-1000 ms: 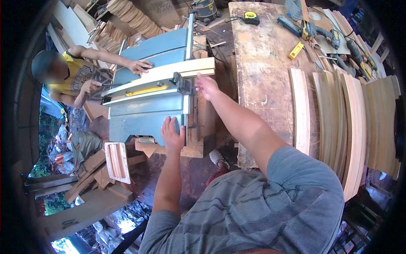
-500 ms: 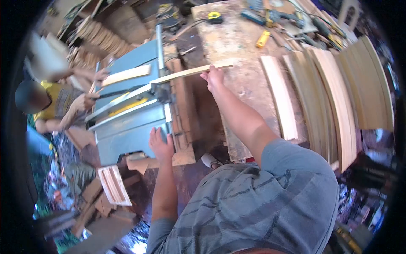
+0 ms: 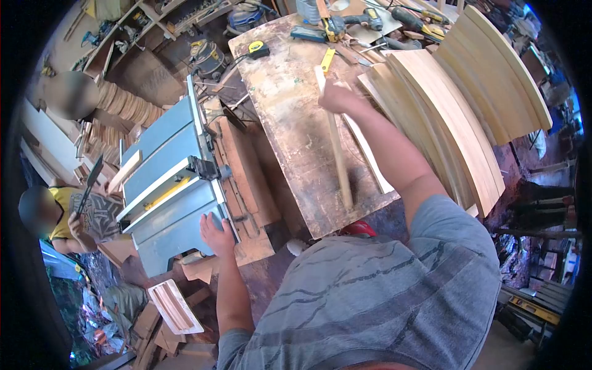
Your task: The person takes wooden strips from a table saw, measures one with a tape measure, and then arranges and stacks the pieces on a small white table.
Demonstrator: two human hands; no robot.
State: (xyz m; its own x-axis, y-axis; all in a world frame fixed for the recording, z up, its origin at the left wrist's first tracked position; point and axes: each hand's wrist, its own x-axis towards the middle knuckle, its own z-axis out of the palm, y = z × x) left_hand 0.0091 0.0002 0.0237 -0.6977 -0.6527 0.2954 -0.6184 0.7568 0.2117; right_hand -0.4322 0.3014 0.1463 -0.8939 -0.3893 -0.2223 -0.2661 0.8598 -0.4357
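Cluttered sunlit workshop; worn workbench [image 3: 290,111]

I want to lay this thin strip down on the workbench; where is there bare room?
The workbench is bare in its middle, between the tape measure and the near edge, left of the strip held in the right hand. Its far end is crowded with drills; the right side is covered by curved boards.

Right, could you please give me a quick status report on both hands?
Right hand gripping wood strip over workbench. Left hand resting on table saw. Nothing obstructing.
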